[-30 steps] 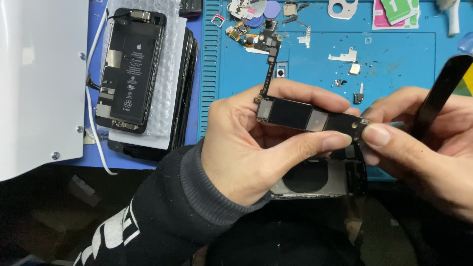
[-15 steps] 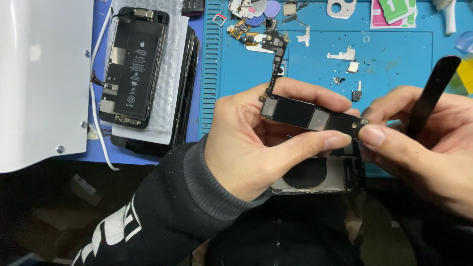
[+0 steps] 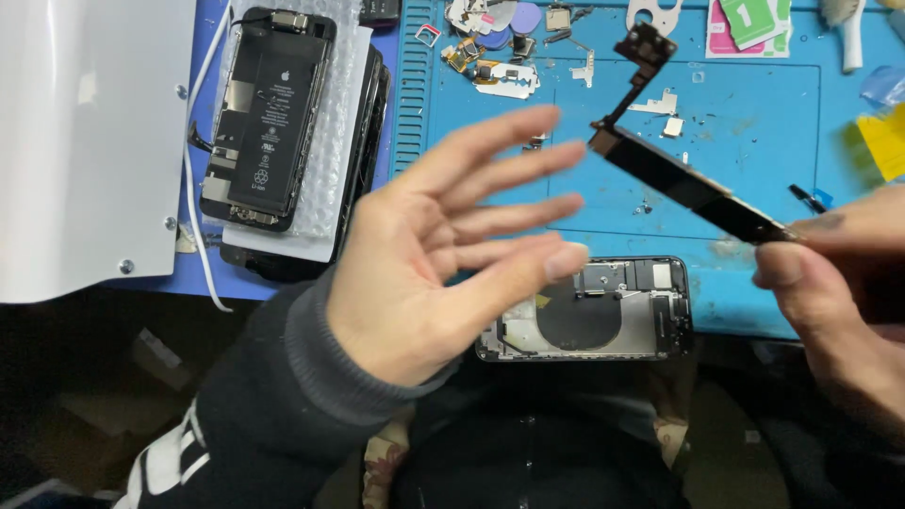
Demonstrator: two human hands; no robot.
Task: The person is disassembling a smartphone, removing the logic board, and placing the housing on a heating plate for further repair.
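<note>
Two of my right fingertips [image 3: 787, 266] pinch one end of the logic board [image 3: 693, 188], tilted in the air above the blue mat [image 3: 754, 132]; I'd best grip edges only, never the chips. My left hand [image 3: 443, 254] hovers empty, fingers spread, beside the phone shell [image 3: 589, 311].

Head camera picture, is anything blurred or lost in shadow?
Head view: the open left hand is motion-blurred at its fingers; the logic board in the right hand is slightly soft; the blue mat is evenly lit; below the table edge lies dark shadow.
</note>
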